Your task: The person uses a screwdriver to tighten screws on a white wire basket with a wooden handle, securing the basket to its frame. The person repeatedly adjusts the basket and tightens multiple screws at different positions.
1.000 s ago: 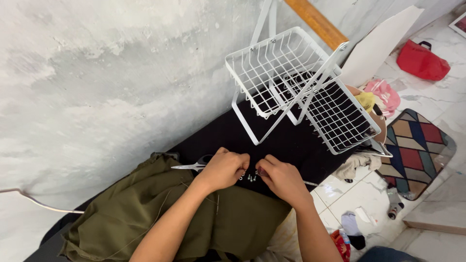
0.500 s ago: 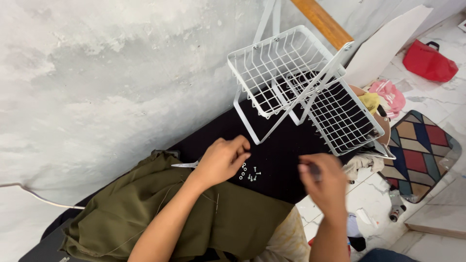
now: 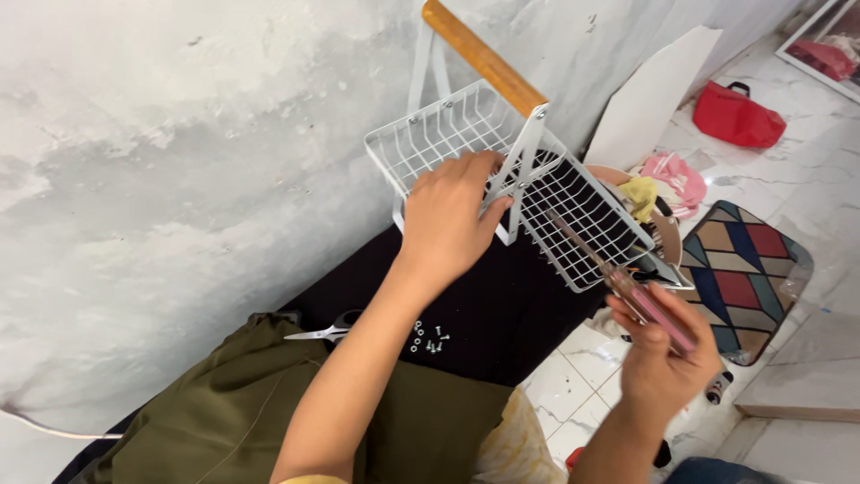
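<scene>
A white wire basket rack (image 3: 573,211) with a wooden handle (image 3: 484,56) stands on a black cloth (image 3: 502,314) by the wall. My left hand (image 3: 452,215) grips the rack's white frame at the middle, fingers over the wire. My right hand (image 3: 667,363) holds a screwdriver (image 3: 627,287) with a pink handle, its shaft pointing up toward the lower basket. Several small white screws (image 3: 428,339) lie on the cloth below my left forearm.
Scissors (image 3: 324,330) lie at the edge of an olive green cloth (image 3: 242,412). A rough grey wall (image 3: 179,161) is on the left. On the marble floor sit a red bag (image 3: 736,115), a patterned cushion (image 3: 739,273), a white board (image 3: 658,94) and pink and yellow items (image 3: 663,184).
My left hand left the screws and moved up to grip the rack. My right hand pulled away to the right and now holds the screwdriver up. The view shifted closer to the rack.
</scene>
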